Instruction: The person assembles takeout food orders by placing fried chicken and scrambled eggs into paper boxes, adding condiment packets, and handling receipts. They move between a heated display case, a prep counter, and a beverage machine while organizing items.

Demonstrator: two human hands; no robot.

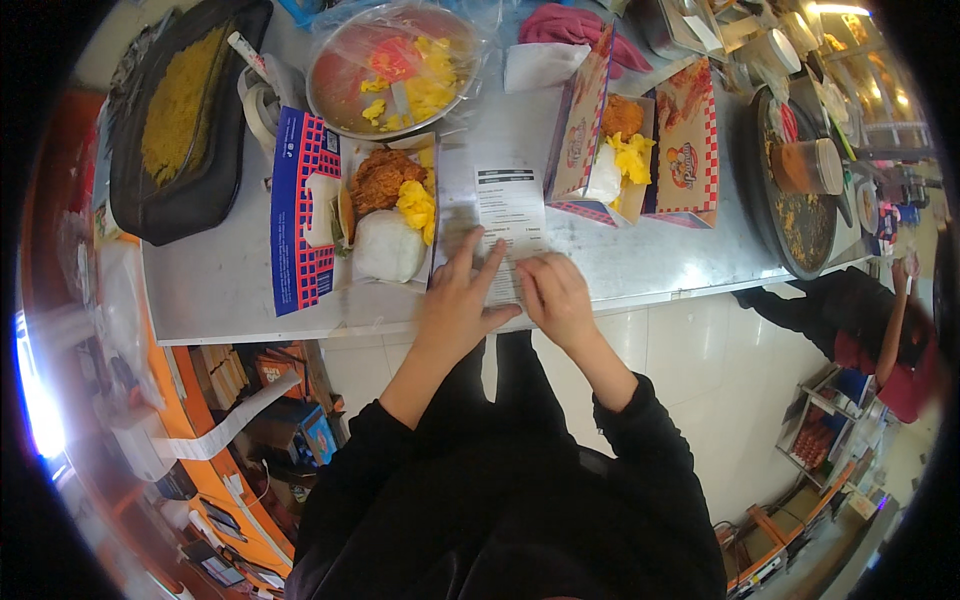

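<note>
Head view. Steel tabletop (230, 290) in a food-service kitchen, white tile floor below.

Item: paper receipt (510, 215), long white slip, dark printed lines, lying flat at tabletop's near edge between two open meal boxes.

Left hand (455, 305): fingers spread wide, pressed flat on receipt's lower left, nothing enclosed. Right hand (555, 295): fingers curled down onto receipt's lower right edge, pinching or creasing paper; exact grip not discernible.

Handling note (judgement): hold slip steady with flat left palm, work near edge with right fingertips, keep paper off greasy food just beside it.

Adjacent: blue-and-red checked box (320, 215), open, with fried chicken, yellow egg, wrapped white rice; second box (625, 150), open, similar filling. Further back: bowl under clear film (395, 70), black tray of yellow rice (180, 120), pink cloth (560, 25), round dark pan (800, 200).

Right edge: another person in red, below tabletop level.
</note>
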